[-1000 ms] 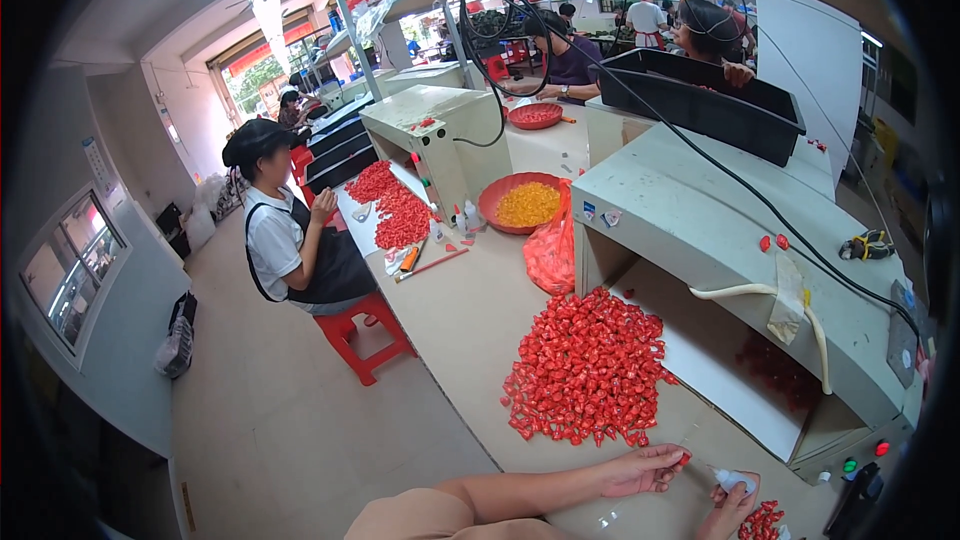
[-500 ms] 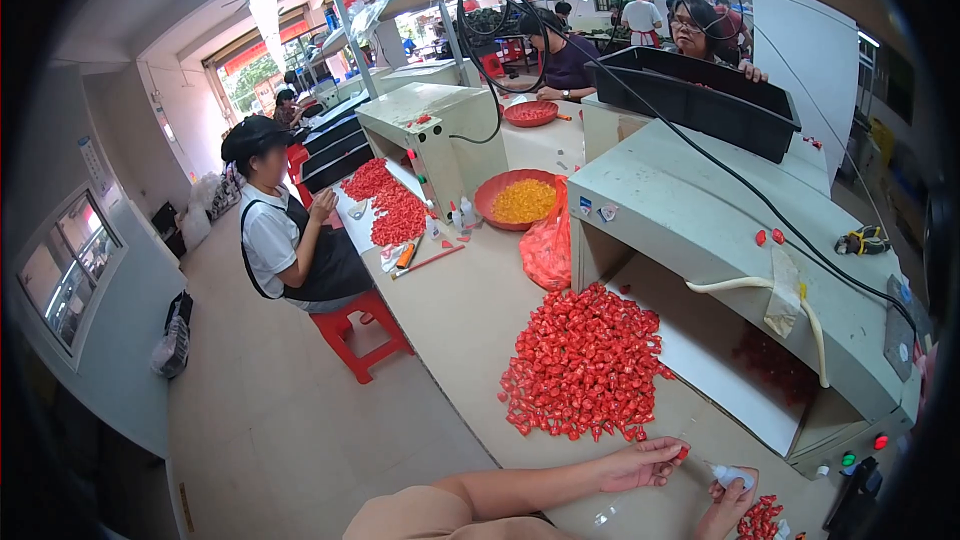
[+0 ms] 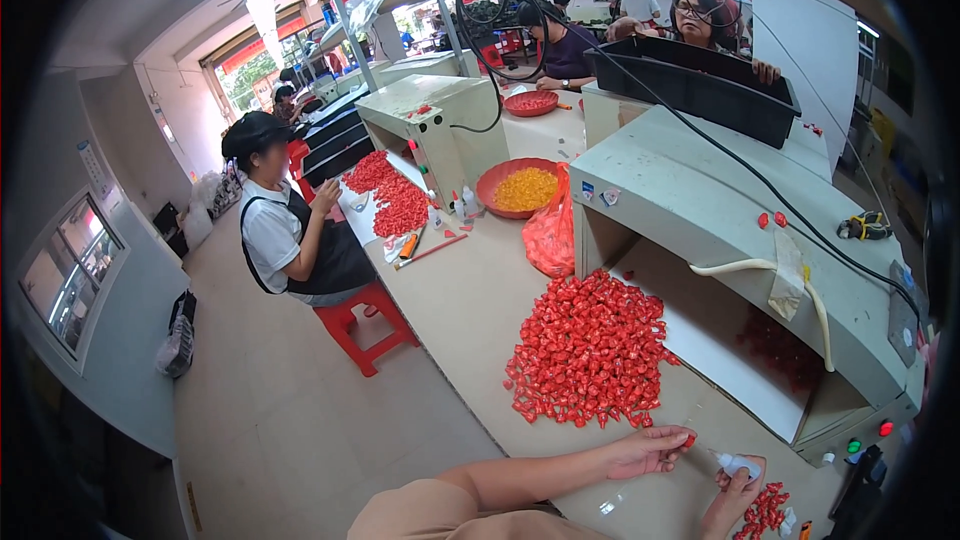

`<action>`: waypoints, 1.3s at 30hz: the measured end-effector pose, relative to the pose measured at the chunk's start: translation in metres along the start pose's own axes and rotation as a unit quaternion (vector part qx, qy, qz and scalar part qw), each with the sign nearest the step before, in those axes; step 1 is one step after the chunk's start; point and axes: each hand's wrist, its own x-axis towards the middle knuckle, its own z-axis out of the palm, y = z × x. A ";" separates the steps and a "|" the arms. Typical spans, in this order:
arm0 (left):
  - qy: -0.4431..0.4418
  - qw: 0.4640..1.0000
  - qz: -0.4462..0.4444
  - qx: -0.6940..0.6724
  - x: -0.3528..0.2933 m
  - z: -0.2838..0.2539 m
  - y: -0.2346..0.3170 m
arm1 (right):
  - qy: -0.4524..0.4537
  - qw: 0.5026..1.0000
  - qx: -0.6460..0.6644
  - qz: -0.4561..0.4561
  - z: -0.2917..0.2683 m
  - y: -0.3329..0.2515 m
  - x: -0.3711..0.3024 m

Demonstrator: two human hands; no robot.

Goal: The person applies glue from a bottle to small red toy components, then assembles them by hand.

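At the lower right, my left hand (image 3: 650, 450) pinches a small red piece (image 3: 688, 442) between thumb and fingertips. My right hand (image 3: 738, 492) is wrapped round a small white squeeze bottle (image 3: 740, 466); its thin nozzle points toward the red piece, with a gap between them. Beyond my left hand lies a large heap of small shiny red pieces (image 3: 590, 350). A smaller pile of red pieces (image 3: 766, 512) sits beside my right hand. What exactly the pinched piece is, I cannot make out.
A pale machine (image 3: 740, 210) with an opening stands at the right, cables over it. Farther off are a red bowl of yellow pieces (image 3: 515, 188), a red plastic bag (image 3: 550, 235) and a co-worker on a red stool (image 3: 367, 325). Another person holds a black bin (image 3: 690, 90).
The view has shifted slightly. Both my hands keep their hold, the bottle's nozzle still near the red piece. The person behind the black bin now has a second hand at its rim.
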 end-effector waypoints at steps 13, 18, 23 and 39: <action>0.019 1.000 -0.009 -0.024 0.003 0.002 -0.002 | 0.059 0.996 0.072 0.007 -0.001 -0.006 -0.007; 0.039 0.998 0.018 -0.039 -0.009 0.008 0.018 | 0.003 1.000 0.019 -0.017 0.013 -0.018 0.004; 0.041 0.998 -0.013 -0.038 0.001 0.011 0.008 | 0.027 0.998 0.052 -0.005 0.006 -0.025 0.001; 0.076 0.996 -0.046 -0.021 -0.001 0.018 0.005 | -0.013 0.965 -0.169 -0.201 0.005 -0.016 -0.002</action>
